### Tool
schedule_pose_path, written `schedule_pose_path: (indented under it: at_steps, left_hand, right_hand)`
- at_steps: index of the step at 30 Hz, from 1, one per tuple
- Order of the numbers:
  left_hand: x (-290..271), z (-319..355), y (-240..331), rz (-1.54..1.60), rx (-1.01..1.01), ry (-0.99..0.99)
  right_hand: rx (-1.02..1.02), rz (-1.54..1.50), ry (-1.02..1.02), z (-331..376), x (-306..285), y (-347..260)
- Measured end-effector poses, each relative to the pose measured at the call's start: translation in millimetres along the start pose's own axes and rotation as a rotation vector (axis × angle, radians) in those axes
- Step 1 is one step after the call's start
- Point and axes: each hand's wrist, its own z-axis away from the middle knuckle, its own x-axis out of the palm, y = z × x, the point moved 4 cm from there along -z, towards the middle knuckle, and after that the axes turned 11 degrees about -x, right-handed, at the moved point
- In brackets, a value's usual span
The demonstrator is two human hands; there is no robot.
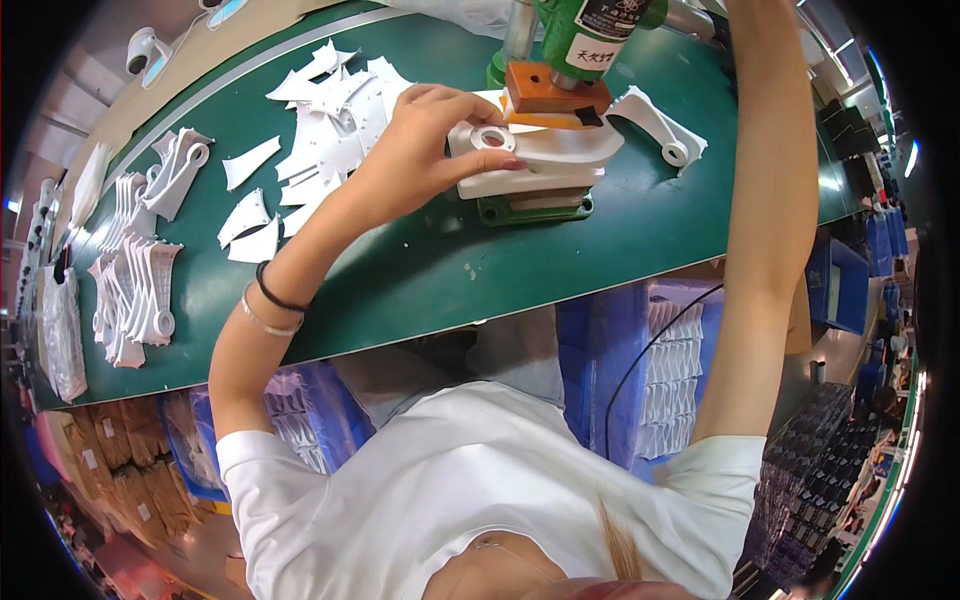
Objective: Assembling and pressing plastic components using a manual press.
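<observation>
My left hand (435,135) is closed around the ringed end of a white plastic part (493,140), thumb on the near side and fingers on the far side. This part lies on a white block-like support (530,180) on the press's green base. Above it, the orange-brown block (555,90) of a green bench press (600,25) comes down close to the part; whether they touch I cannot tell. My right forearm (770,170) reaches up past the press, and its hand is cut off by the top edge.
Several white pieces (325,115) are heaped left of the press on the green table (400,290). Rows of similar parts (135,295) stand at the far left. Another white part (660,130) lies right of the press. Lined blue bins (620,350) holding parts stand below the table edge.
</observation>
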Motion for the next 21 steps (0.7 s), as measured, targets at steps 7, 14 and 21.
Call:
schedule_pose_path:
  at_steps: [7,14,21]
  left_hand:
    - [0,8,76,0.092,0.260,-0.074]
    - [19,39,102,-0.135,0.731,0.134]
    - [-10,40,92,-0.054,0.541,-0.081]
  right_hand:
    - [-0.220,0.634,0.641,187,-31,-134]
    - [-0.212,0.532,-0.566,267,16,-107]
    - [-0.092,1.299,-0.339,261,-39,-42]
